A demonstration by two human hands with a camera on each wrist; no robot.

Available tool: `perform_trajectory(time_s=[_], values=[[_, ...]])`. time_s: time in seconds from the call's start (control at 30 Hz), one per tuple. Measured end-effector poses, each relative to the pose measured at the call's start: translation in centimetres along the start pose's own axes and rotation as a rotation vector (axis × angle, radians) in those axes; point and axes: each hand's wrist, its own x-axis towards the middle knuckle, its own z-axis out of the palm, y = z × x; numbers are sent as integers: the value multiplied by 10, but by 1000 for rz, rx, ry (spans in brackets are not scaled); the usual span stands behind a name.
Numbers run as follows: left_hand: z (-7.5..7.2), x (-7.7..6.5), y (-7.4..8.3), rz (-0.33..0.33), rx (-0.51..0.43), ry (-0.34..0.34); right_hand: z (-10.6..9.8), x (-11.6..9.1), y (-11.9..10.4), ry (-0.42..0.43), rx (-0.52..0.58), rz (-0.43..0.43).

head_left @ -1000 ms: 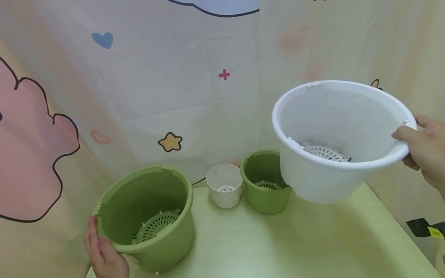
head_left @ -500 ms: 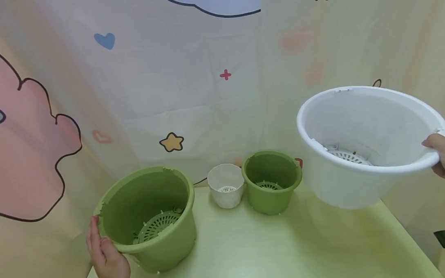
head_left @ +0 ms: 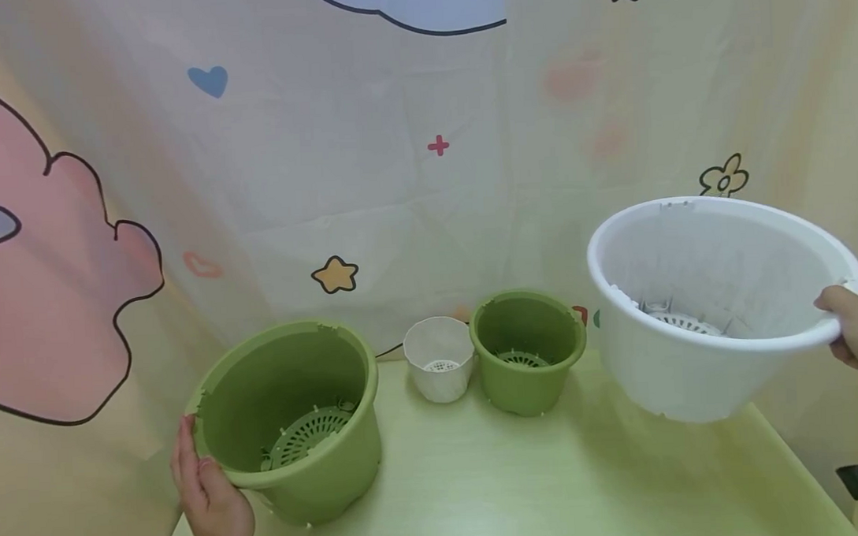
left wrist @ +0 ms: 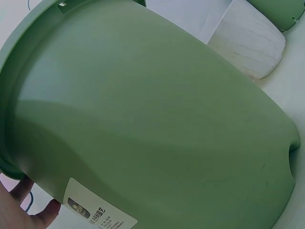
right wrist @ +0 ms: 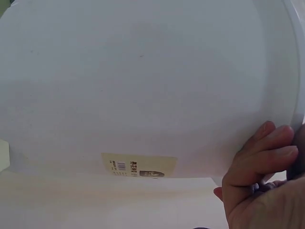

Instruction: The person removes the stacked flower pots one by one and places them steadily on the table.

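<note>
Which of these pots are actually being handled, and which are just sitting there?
In hand:
- big white pot, held up by its rim in the right hand
- big green pot, on the table, left hand against its side

Just sitting:
- small white pot
- small green pot

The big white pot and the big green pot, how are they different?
The big white pot is white; the big green pot is green. The white pot is held up in the air by the right hand, which grips its rim; the green pot sits on the table, with the left hand touching its side. The white pot looks wider. Both have a grid insert at the bottom and a label on the side.
</note>
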Motion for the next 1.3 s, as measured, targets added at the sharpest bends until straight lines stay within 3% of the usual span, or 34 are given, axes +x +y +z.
perform_trajectory(time_s=[0.17,0.33,0.73,1.3], values=[[0,0,0,19,-2,2,5,0,6,-7,-26,40],[1,0,2,26,-3,16,13,1,14,-39,-49,24],[0,-2,4,26,-7,10,32,7,37,-15,-105,68],[-1,-1,2,-2,28,10,60,19,62,-31,-43,137]])
